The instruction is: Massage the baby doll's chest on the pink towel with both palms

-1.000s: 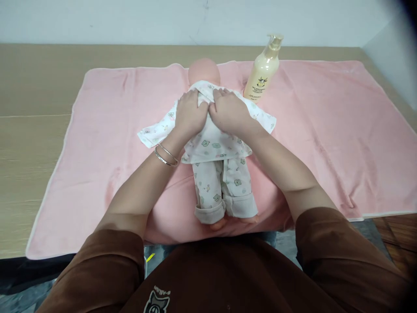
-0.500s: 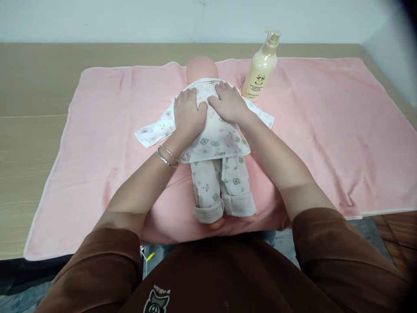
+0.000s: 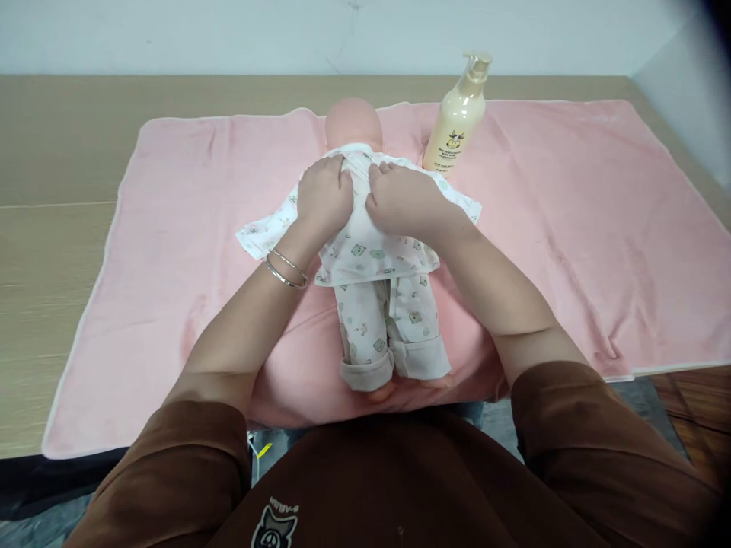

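Observation:
A bald baby doll (image 3: pixel 354 123) lies stretched out in front of me, its head at the far end and no face showing. It wears a white printed shirt (image 3: pixel 377 255) and matching trousers (image 3: pixel 364 327) with turned-up cuffs. My left hand (image 3: pixel 325 194), with two silver bangles at the wrist, is closed on the shirt over the left of the upper back. Opposite it, my right hand (image 3: pixel 406 199) has its fingers curled into the shirt too. Creases run through the cloth between the hands. Some fingertips are hidden by the knuckles.
A cream pump bottle (image 3: pixel 455 125) with a cow picture stands beside the doll's right-hand sleeve. Beneath everything is a pink blanket (image 3: pixel 171 251), wrinkled at the right, over a wooden table (image 3: pixel 51 251). A pale wall (image 3: pixel 228 38) rises behind the table.
Both hands were lying flat with fingers spread on the shirt; now their fingers are curled into it. The collar has slid slightly toward me and the cloth is more creased.

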A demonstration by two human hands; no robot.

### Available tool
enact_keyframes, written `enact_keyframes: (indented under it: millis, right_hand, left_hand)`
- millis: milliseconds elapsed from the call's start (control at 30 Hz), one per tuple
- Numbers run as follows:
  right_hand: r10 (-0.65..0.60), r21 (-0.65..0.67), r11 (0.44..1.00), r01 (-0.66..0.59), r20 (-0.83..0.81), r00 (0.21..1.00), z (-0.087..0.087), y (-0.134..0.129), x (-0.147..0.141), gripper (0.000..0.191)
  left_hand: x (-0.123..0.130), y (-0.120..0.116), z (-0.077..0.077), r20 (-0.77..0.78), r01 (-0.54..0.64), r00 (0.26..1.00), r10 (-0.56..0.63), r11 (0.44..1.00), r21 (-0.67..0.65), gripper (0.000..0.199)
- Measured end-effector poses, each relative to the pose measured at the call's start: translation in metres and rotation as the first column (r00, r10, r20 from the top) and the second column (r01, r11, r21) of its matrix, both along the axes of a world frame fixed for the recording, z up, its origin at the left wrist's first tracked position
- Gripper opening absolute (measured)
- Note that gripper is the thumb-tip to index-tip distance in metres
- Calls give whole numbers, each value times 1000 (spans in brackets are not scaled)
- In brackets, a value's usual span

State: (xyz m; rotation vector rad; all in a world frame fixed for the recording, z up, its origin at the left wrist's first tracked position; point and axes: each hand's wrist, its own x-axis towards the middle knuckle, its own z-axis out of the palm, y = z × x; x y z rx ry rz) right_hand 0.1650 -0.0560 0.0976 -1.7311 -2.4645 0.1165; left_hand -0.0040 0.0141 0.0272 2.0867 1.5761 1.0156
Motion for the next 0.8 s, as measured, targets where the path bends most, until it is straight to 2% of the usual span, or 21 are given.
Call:
enact_keyframes:
  millis: [67, 167, 233, 333, 433, 500, 667, 733, 800]
  right_hand:
    - [-19, -41, 999, 17, -60, 998, -2, 15, 7, 47]
    - [-45, -43, 998, 38, -165, 985, -18, 46, 15, 59]
    - [-56, -29, 998, 52, -177, 983, -29, 55, 14, 66]
    - [-32, -1, 999, 32, -145, 989, -34, 41, 4, 70]
    - [36, 26, 999, -33, -126, 991, -26, 16, -9, 70]
    - [67, 21, 998, -64, -138, 988, -21, 11, -11, 67]
    - [10, -54, 998, -24, -261, 965, -21, 44, 5, 60]
    - [-19, -54, 999, 4, -289, 957, -23, 53, 8, 57]
    - [-37, -40, 999, 26, -277, 960, -23, 48, 4, 57]
  left_hand:
    - [7, -13, 1, -30, 39, 999, -38, 999, 22, 53]
    - [18, -33, 5, -64, 79, 995, -76, 996, 51, 56]
    - [19, -36, 6, -61, 92, 994, -87, 994, 68, 56]
    - [10, -21, 6, -29, 79, 997, -78, 996, 35, 48]
    - [-1, -2, 7, -35, 29, 999, -31, 998, -54, 43]
    - [-2, -2, 10, -81, 2, 997, -9, 997, -83, 48]
    - [18, -35, 17, -214, 49, 976, -51, 999, -11, 62]
    - [22, -40, 15, -175, 93, 981, -89, 995, 19, 61]
    - [19, -32, 9, -83, 109, 991, -106, 994, 30, 54]
